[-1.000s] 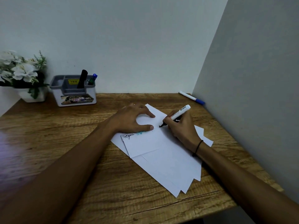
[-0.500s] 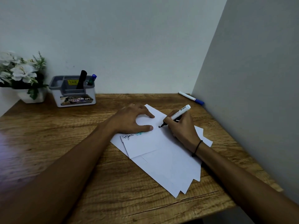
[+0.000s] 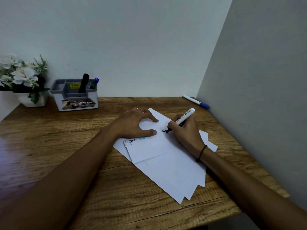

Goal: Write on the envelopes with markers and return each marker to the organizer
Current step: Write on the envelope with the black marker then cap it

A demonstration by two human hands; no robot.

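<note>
Writing is the step in hand: the marker (image 3: 182, 120) sits in the right hand's (image 3: 186, 131) curled fingers, its black tip on the top envelope (image 3: 149, 146) beside a fresh black scribble. Its long axis runs diagonally, tip near-left and down, white butt end far-right and up. The left hand (image 3: 132, 123) presses the fanned envelopes flat with spread fingers. Next, I judge, the word wants finishing, then capping and a carry to the organizer (image 3: 74, 95) at far left. Another marker (image 3: 196, 102) lies far right by the wall.
</note>
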